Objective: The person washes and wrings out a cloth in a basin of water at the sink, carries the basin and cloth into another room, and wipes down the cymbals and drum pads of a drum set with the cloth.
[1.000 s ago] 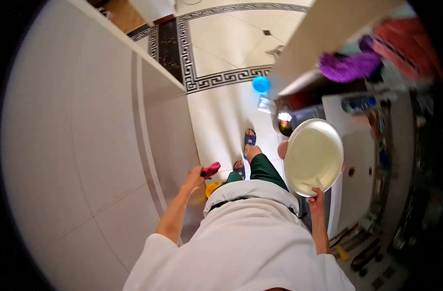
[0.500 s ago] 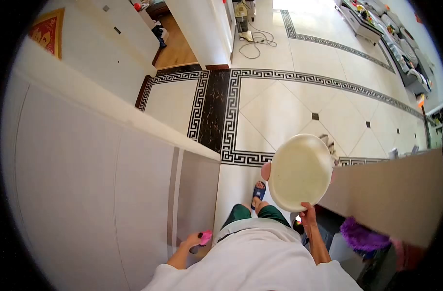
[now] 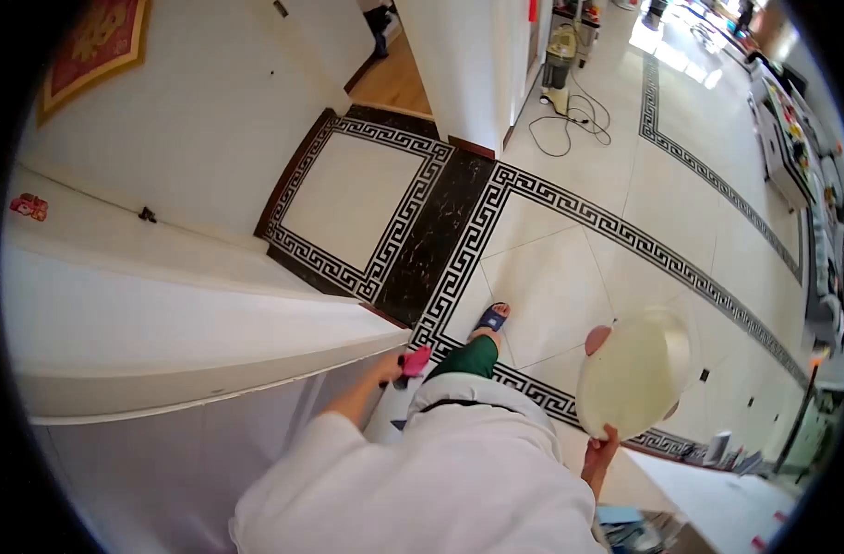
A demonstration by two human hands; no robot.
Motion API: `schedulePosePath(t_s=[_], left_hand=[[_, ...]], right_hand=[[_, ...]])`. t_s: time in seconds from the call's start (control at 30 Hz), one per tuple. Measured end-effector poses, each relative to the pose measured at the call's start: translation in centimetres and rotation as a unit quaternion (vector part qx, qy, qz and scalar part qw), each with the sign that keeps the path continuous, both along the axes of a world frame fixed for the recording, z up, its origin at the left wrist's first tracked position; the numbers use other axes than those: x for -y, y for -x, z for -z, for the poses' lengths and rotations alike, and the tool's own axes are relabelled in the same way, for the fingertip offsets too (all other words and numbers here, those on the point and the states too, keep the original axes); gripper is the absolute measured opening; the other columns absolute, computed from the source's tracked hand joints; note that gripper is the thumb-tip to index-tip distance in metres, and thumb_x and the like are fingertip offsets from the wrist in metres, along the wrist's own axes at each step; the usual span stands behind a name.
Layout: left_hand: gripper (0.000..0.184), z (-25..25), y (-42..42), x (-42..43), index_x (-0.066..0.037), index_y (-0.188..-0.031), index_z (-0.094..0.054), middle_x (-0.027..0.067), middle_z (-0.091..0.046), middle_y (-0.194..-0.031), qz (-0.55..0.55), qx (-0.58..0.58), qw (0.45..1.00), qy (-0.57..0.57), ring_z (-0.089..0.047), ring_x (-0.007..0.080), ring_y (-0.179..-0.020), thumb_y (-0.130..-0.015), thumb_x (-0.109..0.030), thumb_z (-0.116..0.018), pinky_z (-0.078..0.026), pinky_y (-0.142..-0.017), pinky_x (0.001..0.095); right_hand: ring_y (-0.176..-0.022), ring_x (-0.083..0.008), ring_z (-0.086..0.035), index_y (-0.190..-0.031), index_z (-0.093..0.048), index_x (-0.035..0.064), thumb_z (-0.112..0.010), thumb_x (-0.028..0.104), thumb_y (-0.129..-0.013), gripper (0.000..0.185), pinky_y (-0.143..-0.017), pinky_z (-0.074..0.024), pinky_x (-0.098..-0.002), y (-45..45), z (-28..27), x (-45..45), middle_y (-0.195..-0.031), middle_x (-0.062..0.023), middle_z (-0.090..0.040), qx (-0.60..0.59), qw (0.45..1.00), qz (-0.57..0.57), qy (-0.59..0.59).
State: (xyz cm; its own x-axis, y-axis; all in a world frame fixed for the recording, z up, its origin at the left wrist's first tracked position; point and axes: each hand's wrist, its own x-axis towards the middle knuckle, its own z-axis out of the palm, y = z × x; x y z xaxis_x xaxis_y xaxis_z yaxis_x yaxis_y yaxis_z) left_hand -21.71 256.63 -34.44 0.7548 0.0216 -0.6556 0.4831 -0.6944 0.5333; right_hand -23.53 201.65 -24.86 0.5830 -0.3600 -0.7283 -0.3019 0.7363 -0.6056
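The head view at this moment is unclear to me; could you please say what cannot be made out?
All in the head view:
Pink item: blurred and partly covered by the left hand, so its kind is unclear.
Right hand: fingers partly hidden by the basin.
Basin's underside: turned away.
Red wall picture: cut off by the top edge.

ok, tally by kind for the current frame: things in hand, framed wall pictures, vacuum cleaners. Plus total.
Things in hand: 2 (pale basin in the right hand, pink item in the left hand)
Framed wall pictures: 1 (red picture)
Vacuum cleaners: 1 (vacuum cleaner)
Total: 4
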Motion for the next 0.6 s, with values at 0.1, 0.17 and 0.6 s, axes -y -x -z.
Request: schedulePosePath(t_s=[0.1, 0.17, 0.6], left_hand=[[0.036, 1.8, -11.9, 1.5, -0.011, -0.102, -0.065, 0.023, -0.063, -0.096, 0.183, -0.068, 0.958, -0.211, -0.06, 0.0319, -0.093, -0.067, -0.018, -0.062, -0.048, -0.081, 0.0428], [0.032, -0.8, -20.0, 5.0, -0.012, -0.1, -0.066, 0.0219, -0.062, -0.098, 0.231, 0.015, 0.931, -0.282, -0.059, 0.032, -0.096, -0.07, -0.023, -0.063, -0.048, -0.082, 0.0428], [0.038, 0.8, -54.8, 26.1, -0.005, -0.104, -0.066, 0.0178, -0.061, -0.114, 0.361, -0.151, 0.862, -0.322, -0.058, 0.0297, -0.109, -0.075, -0.027, -0.057, -0.047, -0.088, 0.0399]], right_hand=[[-0.044, -0.0092, -0.046, -0.094, -0.053, 0.0047, -0.058, 0.005, -0.074, 0.02, -0.03, -0.0337, -0.0174, -4.5, -1.3, 3.2, -0.08, -0.0042, -0.058, -0.032, 0.999, 0.042, -0.009], [-0.038, -0.0091, -0.043, -0.083, -0.054, 0.0058, -0.058, 0.004, -0.074, 0.01, -0.028, -0.0339, -0.0179, -7.0, -1.8, 5.0, -0.072, -0.0033, -0.057, -0.041, 0.993, 0.102, -0.031], [-0.05, -0.0087, -0.049, -0.087, -0.054, 0.0079, -0.059, 0.001, -0.071, 0.017, -0.032, -0.032, -0.0189, -22.5, 2.3, 28.1, -0.071, -0.0006, -0.054, 0.011, 0.963, 0.263, -0.06]])
